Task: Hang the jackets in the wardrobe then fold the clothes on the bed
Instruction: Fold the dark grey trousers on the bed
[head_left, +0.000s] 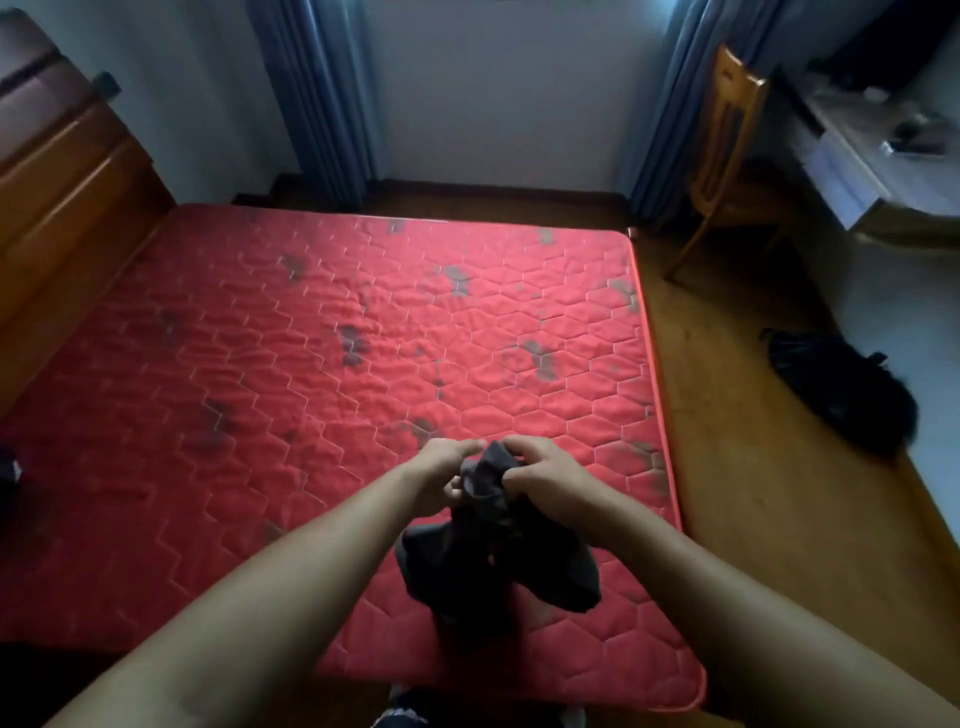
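Two hands, left hand (441, 475) and right hand (540, 475), pinch a limp, light dark garment (493, 556) by its top edge above the bed (260, 364).

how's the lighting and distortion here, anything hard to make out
Head view: dim, cool light; the wide-angle lens bows the red mattress edges; the dark garment gripped by the left hand and right hand is underexposed, folds barely readable.

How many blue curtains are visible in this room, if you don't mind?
2: the left curtain hangs beyond the bed, toward the headboard side; the right curtain hangs beside the wooden chair. Others may be out of frame.
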